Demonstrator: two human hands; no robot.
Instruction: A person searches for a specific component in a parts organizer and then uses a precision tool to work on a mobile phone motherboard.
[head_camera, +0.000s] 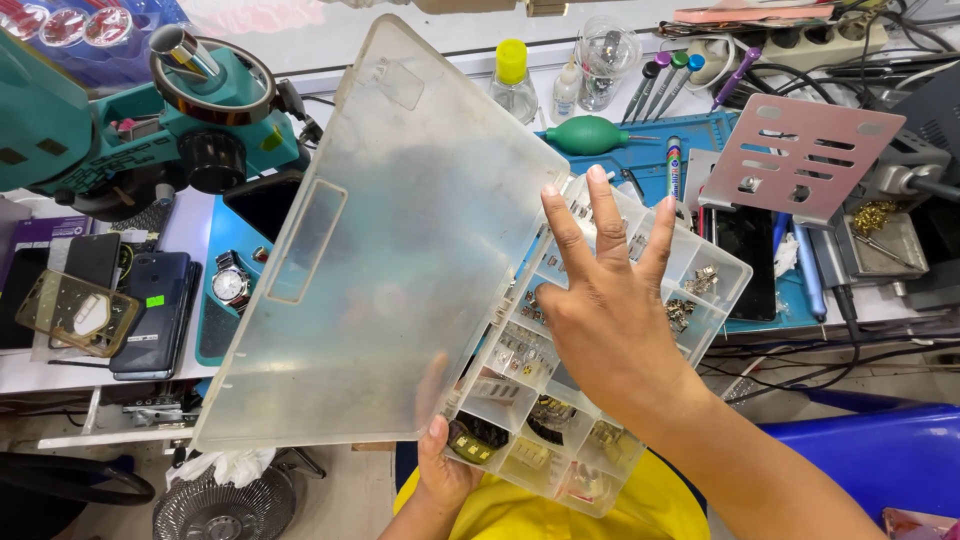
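Note:
A clear plastic compartment box (716, 268) is tilted above my lap, its frosted lid (400, 250) swung open to the left. Its many small cells hold tiny metal parts. My left hand (443, 468) grips the box from below at its near edge, thumb on a cell rim. My right hand (610, 310) hovers flat over the compartments with fingers spread, holding nothing.
A teal microscope (150, 120) stands at the back left. Phones (155, 310) and a wristwatch (230, 283) lie at the left. A blue mat (700, 135) carries a green blower (588, 134), screwdrivers (655, 85), a bottle (513, 85) and a perforated metal stand (800, 155).

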